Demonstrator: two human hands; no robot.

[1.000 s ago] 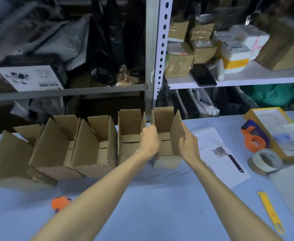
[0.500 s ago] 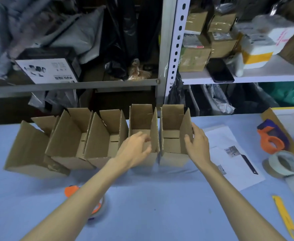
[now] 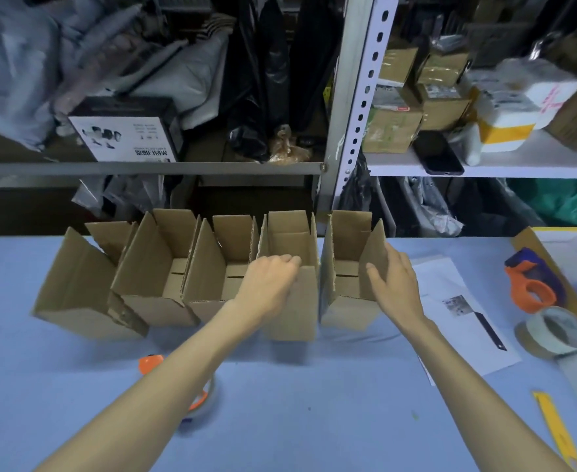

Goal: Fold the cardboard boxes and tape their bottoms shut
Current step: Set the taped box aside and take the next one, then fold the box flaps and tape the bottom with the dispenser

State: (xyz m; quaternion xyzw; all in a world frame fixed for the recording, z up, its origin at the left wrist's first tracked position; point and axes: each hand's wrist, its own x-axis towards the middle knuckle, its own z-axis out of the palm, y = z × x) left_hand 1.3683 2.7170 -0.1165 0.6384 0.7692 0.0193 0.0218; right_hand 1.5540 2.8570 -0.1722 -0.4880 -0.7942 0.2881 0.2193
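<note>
My left hand (image 3: 270,281) has its fingers curled over the near rim of a brown cardboard box (image 3: 297,308) and grips it by the left corner. The box stands upright on the pale blue surface (image 3: 280,420) with its top flaps raised. From here I see only its far inner wall.

My right hand (image 3: 394,284) is spread flat, fingers straight, and rests against the outside of the raised right flap of the end box (image 3: 343,311). This one is also brown cardboard and stands just beside the first, with a thin gap between them. Inside it the folded bottom flaps meet at a seam.

To the left, three more cardboard boxes (image 3: 151,287) continue the row, flaps up; the folded bottoms show in the nearer two.

An orange tape dispenser (image 3: 151,364) lies partly hidden under my left forearm. To the right lie a white printed sheet (image 3: 464,321), a pale roll of tape (image 3: 556,332) and an orange-and-blue tape dispenser (image 3: 532,284). A yellow utility knife (image 3: 556,427) lies nearer me.

On the white shelf (image 3: 535,166) behind sit small wrapped parcels (image 3: 391,131) and a black phone (image 3: 438,155).
</note>
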